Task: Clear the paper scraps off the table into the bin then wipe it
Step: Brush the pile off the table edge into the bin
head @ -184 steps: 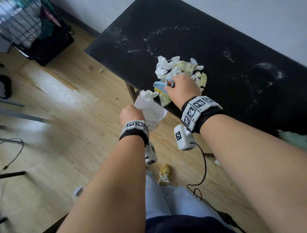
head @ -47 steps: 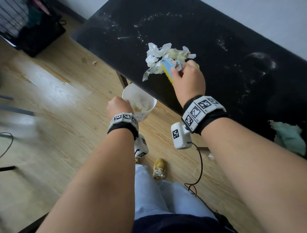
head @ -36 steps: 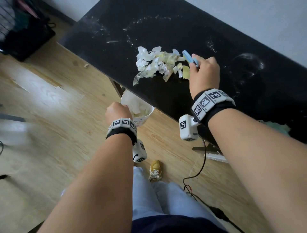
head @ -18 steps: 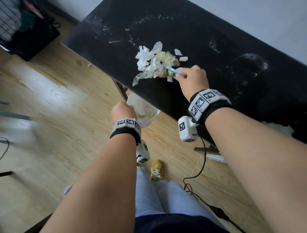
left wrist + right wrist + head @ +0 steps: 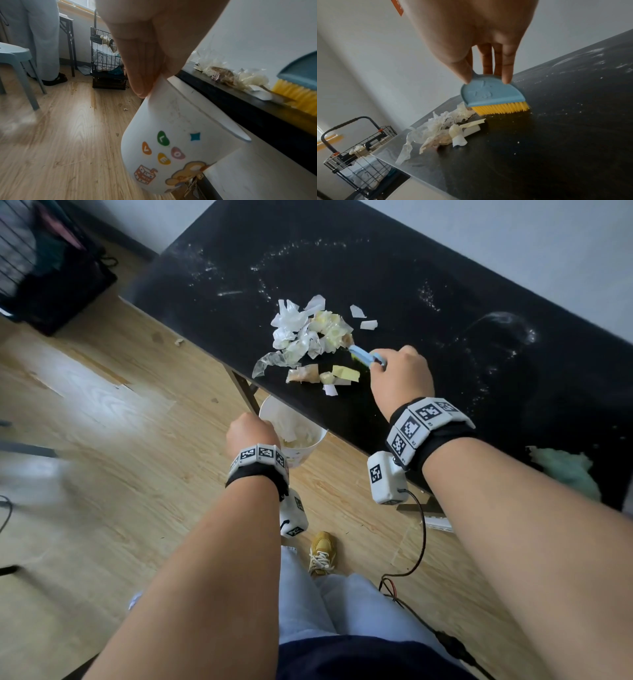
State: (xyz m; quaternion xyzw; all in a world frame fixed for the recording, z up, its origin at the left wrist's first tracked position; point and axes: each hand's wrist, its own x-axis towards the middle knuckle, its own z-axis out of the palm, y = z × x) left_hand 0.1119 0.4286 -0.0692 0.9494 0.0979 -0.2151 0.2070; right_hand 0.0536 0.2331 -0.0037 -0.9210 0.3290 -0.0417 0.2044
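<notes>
White and pale-yellow paper scraps lie heaped near the front edge of the black table. My right hand pinches a small blue brush with yellow bristles, bristles down on the table just right of the heap. My left hand pinches the rim of a white bin with stickers, held below the table edge under the heap. Some scraps lie inside the bin.
White dust streaks mark the tabletop. A green cloth lies on the table at the far right. A wire basket stands on the wooden floor to the left, beside a blue stool. A cable trails by my legs.
My right hand lifted the brush behind the heap, then drew it back toward the front edge, dragging a few scraps nearer the edge. The left hand kept the bin under the edge.
</notes>
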